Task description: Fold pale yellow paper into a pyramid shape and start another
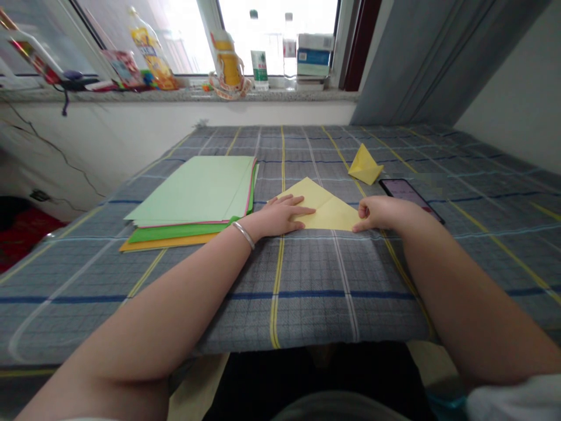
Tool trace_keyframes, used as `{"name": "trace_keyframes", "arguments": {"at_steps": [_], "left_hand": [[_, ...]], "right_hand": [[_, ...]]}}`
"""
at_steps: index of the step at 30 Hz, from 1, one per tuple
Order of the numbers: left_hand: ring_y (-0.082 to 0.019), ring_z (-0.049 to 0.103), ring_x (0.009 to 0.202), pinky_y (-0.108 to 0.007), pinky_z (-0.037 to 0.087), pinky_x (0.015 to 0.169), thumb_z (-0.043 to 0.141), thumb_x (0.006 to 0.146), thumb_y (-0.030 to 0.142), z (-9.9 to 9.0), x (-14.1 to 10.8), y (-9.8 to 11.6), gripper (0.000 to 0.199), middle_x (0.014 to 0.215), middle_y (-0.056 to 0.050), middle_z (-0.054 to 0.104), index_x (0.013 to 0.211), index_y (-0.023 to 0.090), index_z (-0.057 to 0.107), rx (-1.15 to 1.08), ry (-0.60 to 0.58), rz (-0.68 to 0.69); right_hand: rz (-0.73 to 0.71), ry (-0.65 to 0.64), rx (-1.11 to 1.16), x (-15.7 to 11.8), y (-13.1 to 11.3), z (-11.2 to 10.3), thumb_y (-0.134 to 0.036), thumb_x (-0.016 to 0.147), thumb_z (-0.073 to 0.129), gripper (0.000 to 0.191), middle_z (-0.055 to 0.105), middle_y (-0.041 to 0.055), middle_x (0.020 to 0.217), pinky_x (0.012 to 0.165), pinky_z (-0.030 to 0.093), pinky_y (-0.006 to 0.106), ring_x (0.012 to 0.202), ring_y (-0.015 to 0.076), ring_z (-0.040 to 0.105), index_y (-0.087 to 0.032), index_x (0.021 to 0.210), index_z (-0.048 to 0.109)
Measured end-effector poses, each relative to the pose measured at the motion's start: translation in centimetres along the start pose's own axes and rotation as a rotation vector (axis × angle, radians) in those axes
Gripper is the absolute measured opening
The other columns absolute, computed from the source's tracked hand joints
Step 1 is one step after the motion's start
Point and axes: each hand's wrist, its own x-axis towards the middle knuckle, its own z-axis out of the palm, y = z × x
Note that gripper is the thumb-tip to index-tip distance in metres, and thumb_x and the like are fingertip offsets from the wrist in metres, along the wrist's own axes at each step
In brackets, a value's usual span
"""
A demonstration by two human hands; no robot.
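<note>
A sheet of yellow paper (326,206), folded into a triangle with its point away from me, lies flat in front of me. My left hand (283,215) rests flat on its left part, fingers spread, and hides that corner. At the right corner my right hand (377,213) has its fingers curled in, with the thumb stretched down to the paper's edge. Nothing shows inside those curled fingers. A faint crease runs across the paper's middle. Beyond my right hand stands a small folded yellow paper boat (366,166).
A stack of coloured paper (197,190), pale green on top, lies left on the checked cloth (315,292). Partly behind my right hand is a phone (405,192). Bottles, a blue-and-white box (314,55) and other items line the windowsill (280,96). A grey curtain (412,58) hangs right.
</note>
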Motion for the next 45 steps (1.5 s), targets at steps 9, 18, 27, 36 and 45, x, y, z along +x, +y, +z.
{"name": "trace_keyframes", "arguments": {"at_steps": [9,18,27,36,45], "left_hand": [[-0.028,0.025,0.146,-0.05,0.021,0.117,0.054,0.09,0.029,-0.7,-1.0,-0.7,0.049,0.157,-0.006,0.032,0.138,0.032,0.05,-0.079,-0.007,0.071],[-0.024,0.05,0.128,-0.041,0.034,0.112,0.059,0.087,0.031,-0.2,-1.3,0.0,0.035,0.138,-0.009,0.056,0.12,0.022,0.066,0.011,0.202,0.204],[-0.02,0.064,0.089,-0.034,0.046,0.086,0.053,0.092,0.033,0.1,-0.7,2.2,0.02,0.089,-0.004,0.07,0.09,0.019,0.067,0.16,0.34,0.241],[-0.018,0.062,0.081,-0.031,0.044,0.08,0.05,0.092,0.028,-0.1,-0.8,2.5,0.019,0.085,-0.003,0.069,0.083,0.018,0.063,0.205,0.463,0.24],[-0.017,0.062,0.081,-0.031,0.044,0.078,0.052,0.09,0.025,-0.2,-1.0,1.7,0.014,0.086,-0.002,0.069,0.082,0.019,0.063,0.192,0.498,0.213]], "right_hand": [[-0.175,0.112,0.047,-0.8,0.0,0.3,-0.035,0.064,0.077,0.028,0.069,0.0039,0.09,0.061,0.043,0.032,0.078,0.0215,0.063,-0.024,0.086,0.065],[-0.599,0.393,-0.084,-2.0,-4.2,1.4,-0.031,0.081,0.063,0.026,0.07,0.0074,0.107,0.088,0.04,0.038,0.101,0.0272,0.059,-0.023,0.104,0.072],[-0.606,0.485,-0.027,-1.8,-6.5,2.5,-0.026,0.088,0.052,0.014,0.07,0.004,0.095,0.069,0.037,0.031,0.09,0.0203,0.06,-0.022,0.087,0.065],[-0.573,0.605,-0.001,-1.8,-6.7,2.5,-0.024,0.086,0.052,0.01,0.067,0.0026,0.091,0.063,0.032,0.029,0.084,0.0184,0.058,-0.023,0.082,0.061],[-0.508,0.65,0.077,-2.1,-5.2,1.7,-0.023,0.082,0.055,0.008,0.067,0.0009,0.09,0.062,0.032,0.028,0.083,0.0181,0.058,-0.024,0.079,0.062]]}}
